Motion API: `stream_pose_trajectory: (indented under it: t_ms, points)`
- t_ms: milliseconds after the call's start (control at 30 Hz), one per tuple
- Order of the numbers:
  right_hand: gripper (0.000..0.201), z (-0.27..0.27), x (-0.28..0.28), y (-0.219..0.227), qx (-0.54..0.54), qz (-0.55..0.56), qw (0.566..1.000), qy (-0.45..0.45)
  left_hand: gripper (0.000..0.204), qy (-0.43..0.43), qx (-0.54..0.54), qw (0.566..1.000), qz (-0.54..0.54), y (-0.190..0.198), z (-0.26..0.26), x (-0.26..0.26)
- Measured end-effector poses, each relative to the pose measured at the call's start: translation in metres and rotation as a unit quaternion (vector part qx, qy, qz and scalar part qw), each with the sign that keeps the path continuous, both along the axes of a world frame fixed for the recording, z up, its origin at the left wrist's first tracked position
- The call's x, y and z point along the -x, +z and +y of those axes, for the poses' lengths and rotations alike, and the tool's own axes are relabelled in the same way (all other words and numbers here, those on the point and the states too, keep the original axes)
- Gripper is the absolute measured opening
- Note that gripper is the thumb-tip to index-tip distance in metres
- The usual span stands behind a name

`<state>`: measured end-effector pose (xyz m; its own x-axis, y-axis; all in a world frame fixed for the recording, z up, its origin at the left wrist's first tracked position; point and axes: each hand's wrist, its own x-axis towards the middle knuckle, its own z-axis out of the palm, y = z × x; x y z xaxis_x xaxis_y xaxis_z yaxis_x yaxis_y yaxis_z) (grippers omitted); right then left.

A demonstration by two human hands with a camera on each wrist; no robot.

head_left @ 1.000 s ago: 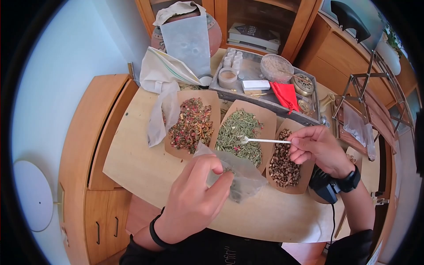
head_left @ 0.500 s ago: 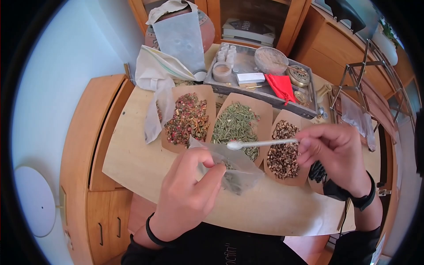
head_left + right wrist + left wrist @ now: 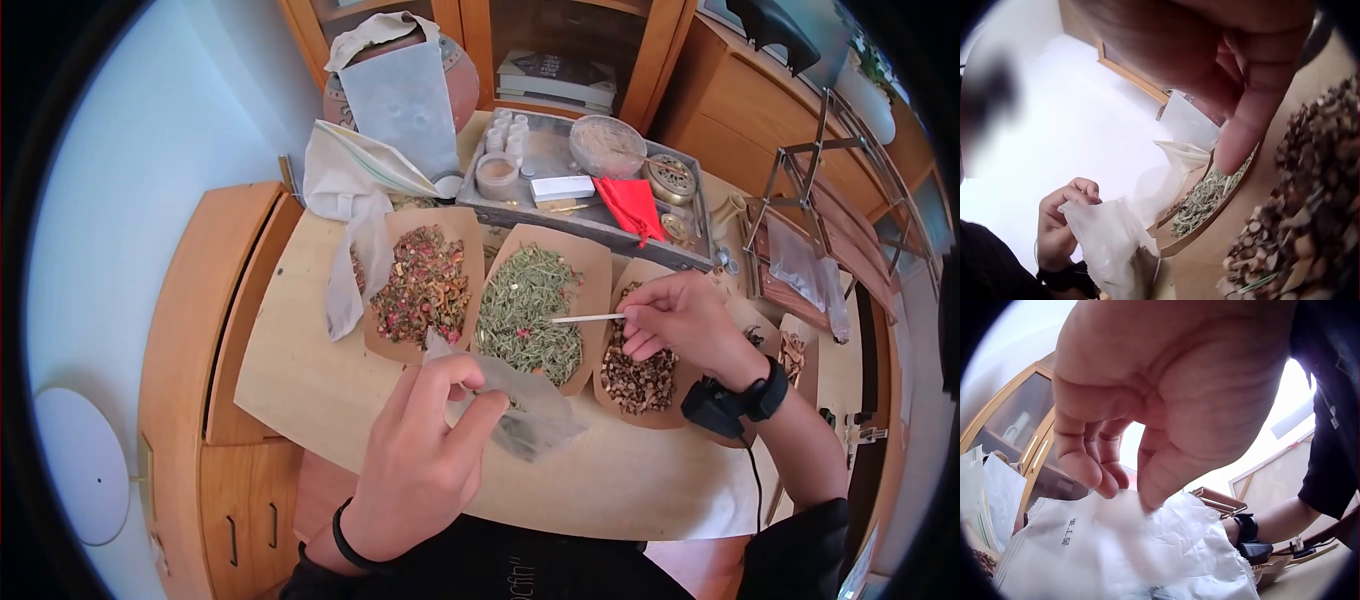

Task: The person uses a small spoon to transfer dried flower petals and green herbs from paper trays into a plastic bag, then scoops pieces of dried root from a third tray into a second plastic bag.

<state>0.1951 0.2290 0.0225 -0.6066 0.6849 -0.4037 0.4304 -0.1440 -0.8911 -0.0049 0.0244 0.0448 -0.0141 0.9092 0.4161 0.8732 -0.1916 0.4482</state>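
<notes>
My left hand [image 3: 425, 445] pinches the top edge of a translucent white bag [image 3: 545, 415], which has dark printed characters on its face in the left wrist view. Some dried herb shows through the lower part of the bag [image 3: 1141, 272]. With thumb and fingertips my right hand [image 3: 690, 325] holds a slim white spoon [image 3: 595, 318] by its handle end. The spoon's far end is at the dried green herb [image 3: 530, 300], which fills the middle brown paper tray [image 3: 597, 262]; its bowl is hidden there. Below the right hand is a tray of brown chopped pieces [image 3: 635, 385].
Left of the green herb lies a paper tray of reddish dried petals [image 3: 425, 285]. A grey tray [image 3: 470, 205] behind holds small bottles, tubs and a red pouch [image 3: 630, 208]. A folding rack [image 3: 820, 190] stands at right. White bags [image 3: 340, 170] lie at back left.
The spoon first moved back toward me and the bag, its bowl in view, then away again into the green herb. My left hand keeps its pinch on the bag.
</notes>
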Motion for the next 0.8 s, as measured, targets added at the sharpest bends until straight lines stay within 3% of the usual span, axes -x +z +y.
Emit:
stream_pose_trajectory:
  t_ms: [67, 133, 333, 667, 733, 800]
  points:
    - [0.015, 0.001, 0.003, -0.008, 0.040, 0.019, 0.999, 0.005, 0.032, 0.000, -0.010, 1.000, -0.002, 0.000, 0.001, 0.000]
    - [0.018, 0.003, 0.003, -0.011, 0.091, 0.038, 0.995, -0.016, 0.016, 0.021, 0.030, 0.999, -0.027, 0.002, 0.000, -0.001]
    - [0.018, 0.005, -0.004, -0.015, 0.141, 0.047, 0.988, -0.051, 0.016, 0.003, 0.023, 0.999, -0.022, 0.001, 0.004, 0.000]
    - [0.019, 0.006, -0.017, 0.003, 0.136, 0.087, 0.985, -0.060, 0.020, 0.007, 0.020, 0.999, -0.049, -0.008, 0.008, -0.001]
    - [0.019, 0.002, -0.017, 0.019, 0.106, 0.067, 0.991, -0.050, 0.034, -0.013, 0.011, 0.999, -0.050, -0.011, 0.008, 0.001]
    - [0.019, -0.006, -0.017, 0.035, 0.101, 0.057, 0.993, -0.036, 0.035, -0.012, 0.009, 0.999, -0.050, -0.012, 0.007, 0.001]
